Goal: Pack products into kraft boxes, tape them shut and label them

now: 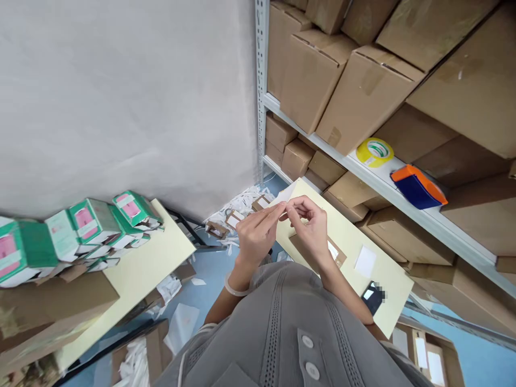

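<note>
Both of my hands meet in front of my body, over the near end of the pale yellow table (pixel 363 236). My left hand (pixel 258 234) is closed on a thin white paper slip (pixel 285 194), which sticks out beyond the fingers. Thumb and forefinger of my right hand (pixel 309 223) pinch together at the slip's near edge, touching the left fingertips. Whether the slip is a label I cannot tell. Below the right wrist lies a flat brown cardboard piece (pixel 338 252) with a white patch, partly hidden by my arm.
A white paper (pixel 365 261) and a dark phone (pixel 371 297) lie on the table. Shelves of cardboard boxes (pixel 314 75) rise on the right, holding yellow tape (pixel 374 152) and a blue-orange object (pixel 419 186). Green boxes (pixel 94 223) stand at left; paper scraps (pixel 242 209) litter the floor.
</note>
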### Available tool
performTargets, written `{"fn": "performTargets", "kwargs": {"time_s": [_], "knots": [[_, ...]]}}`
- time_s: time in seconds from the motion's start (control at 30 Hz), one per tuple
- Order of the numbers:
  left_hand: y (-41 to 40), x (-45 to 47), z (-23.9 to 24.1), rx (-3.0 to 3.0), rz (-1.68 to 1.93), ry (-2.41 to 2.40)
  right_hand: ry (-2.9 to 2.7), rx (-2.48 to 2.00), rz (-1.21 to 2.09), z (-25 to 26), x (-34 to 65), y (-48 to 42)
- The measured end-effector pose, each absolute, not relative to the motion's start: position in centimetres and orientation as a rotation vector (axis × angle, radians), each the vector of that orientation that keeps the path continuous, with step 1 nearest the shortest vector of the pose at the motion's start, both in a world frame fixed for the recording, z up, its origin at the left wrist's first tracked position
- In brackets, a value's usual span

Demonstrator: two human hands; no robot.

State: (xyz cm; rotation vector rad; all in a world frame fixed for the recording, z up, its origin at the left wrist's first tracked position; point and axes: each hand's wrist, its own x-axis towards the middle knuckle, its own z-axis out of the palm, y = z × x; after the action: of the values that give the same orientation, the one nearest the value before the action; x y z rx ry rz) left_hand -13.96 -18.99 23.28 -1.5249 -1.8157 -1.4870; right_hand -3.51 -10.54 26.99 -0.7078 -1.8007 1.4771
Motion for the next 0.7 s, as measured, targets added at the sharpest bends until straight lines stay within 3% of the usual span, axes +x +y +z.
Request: {"fn": "performTargets", "kwargs": {"time_s": [0.23,0.7], "knots": [[-19.9,-14.2,23.8,-1.287,-1.849,-1.936,-1.877,-0.654,1.508,26.6,-5.2,-11.7],[-20.2,-14.0,23.9,-1.26,-1.893,-1.981,-1.832,-0.657,1.507,26.1,-5.3,-12.7]]}}
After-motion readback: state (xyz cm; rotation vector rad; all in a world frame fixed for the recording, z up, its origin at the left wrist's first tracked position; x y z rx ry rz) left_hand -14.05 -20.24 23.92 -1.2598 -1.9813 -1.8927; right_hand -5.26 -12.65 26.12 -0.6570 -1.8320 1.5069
